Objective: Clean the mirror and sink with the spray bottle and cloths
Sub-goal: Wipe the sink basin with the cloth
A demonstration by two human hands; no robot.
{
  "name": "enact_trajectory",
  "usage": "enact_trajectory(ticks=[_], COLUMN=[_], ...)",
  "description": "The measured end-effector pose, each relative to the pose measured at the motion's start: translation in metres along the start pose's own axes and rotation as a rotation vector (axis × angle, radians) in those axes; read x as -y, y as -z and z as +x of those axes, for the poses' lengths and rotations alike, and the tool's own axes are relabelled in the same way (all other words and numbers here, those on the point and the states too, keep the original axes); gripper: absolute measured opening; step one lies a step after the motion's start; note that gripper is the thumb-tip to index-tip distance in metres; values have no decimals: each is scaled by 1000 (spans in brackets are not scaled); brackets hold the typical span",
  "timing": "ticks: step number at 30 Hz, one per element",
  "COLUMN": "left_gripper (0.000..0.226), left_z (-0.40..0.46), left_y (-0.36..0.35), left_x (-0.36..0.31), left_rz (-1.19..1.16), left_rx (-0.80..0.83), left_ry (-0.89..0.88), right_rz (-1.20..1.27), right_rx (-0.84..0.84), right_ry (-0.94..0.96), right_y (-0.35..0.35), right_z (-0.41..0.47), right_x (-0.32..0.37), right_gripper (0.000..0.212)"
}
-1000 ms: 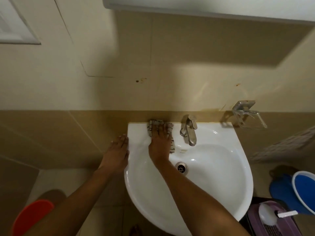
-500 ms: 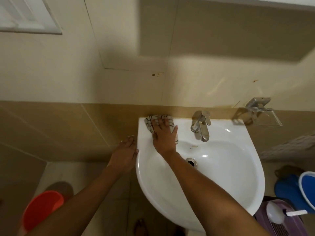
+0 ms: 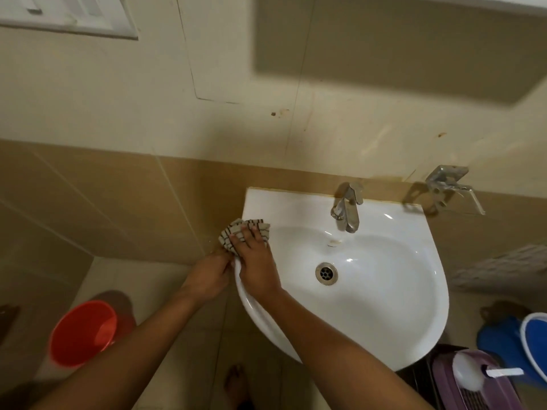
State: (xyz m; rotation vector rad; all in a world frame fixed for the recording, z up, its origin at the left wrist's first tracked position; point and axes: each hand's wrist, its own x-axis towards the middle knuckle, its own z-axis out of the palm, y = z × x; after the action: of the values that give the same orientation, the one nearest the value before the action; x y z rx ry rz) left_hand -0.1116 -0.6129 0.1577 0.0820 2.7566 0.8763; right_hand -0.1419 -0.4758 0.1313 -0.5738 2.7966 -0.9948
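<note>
1. Here the beige cloth with dark checked stripes (image 3: 244, 233) is lying on the left rim of the white ceramic sink (image 3: 384, 321), the right hand (image 3: 257, 263) pressing it flat with straight fingers.
2. The left hand (image 3: 208, 279) is touching the sink's outer left edge beside the cloth; its grip I cannot tell.
3. Judging by this, rim wiping is under way; the basin by the chrome faucet (image 3: 346, 207) likely remains, and neither mirror nor spray bottle is showing.

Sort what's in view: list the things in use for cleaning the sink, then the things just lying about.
In use:
checked cloth
sink
right hand
left hand

Lying about:
red bucket
blue basin
purple basket
wall bracket
</note>
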Motion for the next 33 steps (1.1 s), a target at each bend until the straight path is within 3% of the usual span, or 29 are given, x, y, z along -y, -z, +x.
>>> enact_trajectory(ticks=[5,11,15,18,21,25,29,33], left_gripper=[14,24,26,50,54,50,46,57], left_z=[-34,-63,-73,-78,-81,-83,-83,-83], left_y=[-15,-26,-42,-55,-69,-72,-70,-67], left_x=[-9,-30,-65,-82,-88,-91,-91,-90], left_rz=[140,175,136,186,223,256,299,379], left_rx=[-6,-165,-305,-252,-209,-235,-230,-185], left_ry=[161,302,238,173,193,191,158,126], right_rz=[27,-81,-319,-432,-510,-558,-486,-424], right_rx=[73,170,186,129,96,35,49,3], right_ry=[51,185,336,405,448,342,81,-104], right_y=[-1,34,62,77,94,123,159,193], right_z=[-58,-145,-193,-225,-251,-279,-290,-285], right_x=[4,-3,-25,-53,-87,-124,-158,-185], right_gripper=[54,62,69,58,59,58,73,59])
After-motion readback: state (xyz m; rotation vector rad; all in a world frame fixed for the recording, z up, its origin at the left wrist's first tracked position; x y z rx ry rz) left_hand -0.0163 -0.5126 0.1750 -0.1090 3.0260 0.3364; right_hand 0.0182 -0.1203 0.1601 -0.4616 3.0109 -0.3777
